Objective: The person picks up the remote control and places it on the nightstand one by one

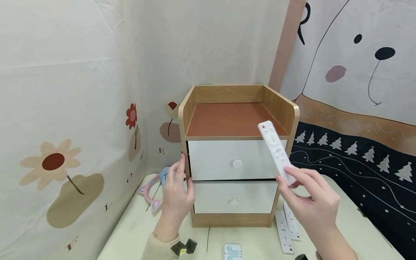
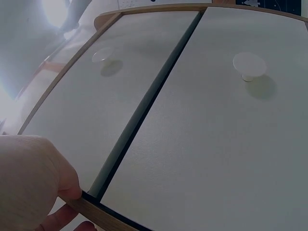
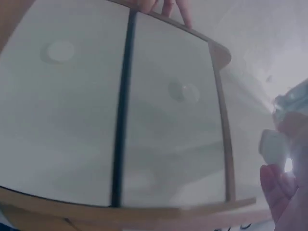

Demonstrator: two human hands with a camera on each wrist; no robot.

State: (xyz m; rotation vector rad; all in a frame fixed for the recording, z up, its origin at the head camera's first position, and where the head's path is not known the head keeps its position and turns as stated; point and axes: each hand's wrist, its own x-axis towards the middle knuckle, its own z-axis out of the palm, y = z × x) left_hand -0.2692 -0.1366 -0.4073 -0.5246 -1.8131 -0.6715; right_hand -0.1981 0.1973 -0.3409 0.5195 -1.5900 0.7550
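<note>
I remotely view a boxy wood-toned cabinet with two white drawers. The left hand, fingers extended, rests against its left side; the right hand pinches a long white plastic strip before its right front.

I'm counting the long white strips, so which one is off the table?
The white strip held up in the person's right hand; the other two strips lie on the table.

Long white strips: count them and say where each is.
3: the first strip is in the right hand; a second strip and a third strip lie on the table, right of the cabinet. Others may be hidden behind it.
</note>
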